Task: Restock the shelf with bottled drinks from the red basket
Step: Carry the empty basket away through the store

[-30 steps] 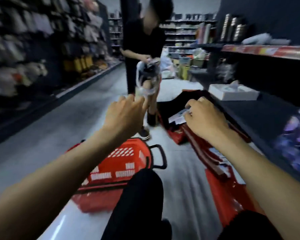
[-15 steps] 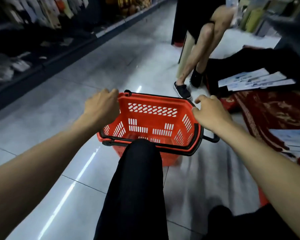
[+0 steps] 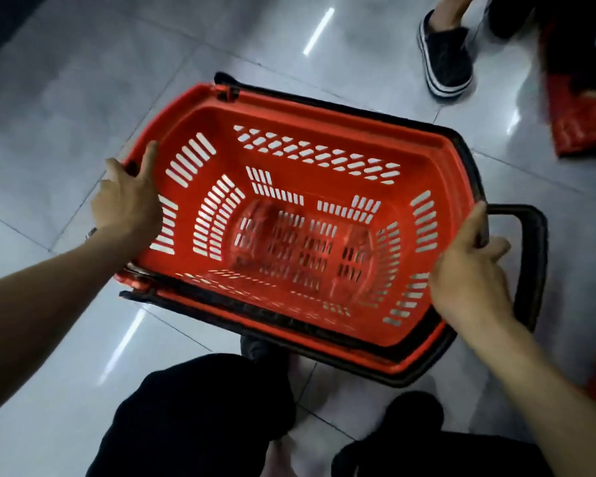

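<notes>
Your left hand [image 3: 126, 201] and right hand [image 3: 468, 270] each grip one end rim of the basket [image 3: 424, 156], so a swing to the far right may hit the shoe [image 3: 444, 60] there.

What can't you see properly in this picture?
Head view:
- The shelf and bottled drinks: outside the frame; none shows in the red basket.
- The basket's floor: smeared by motion blur.
- The other person: cut off by the top edge; only a shoe shows.
- The red bag: cut by the right edge.
</notes>
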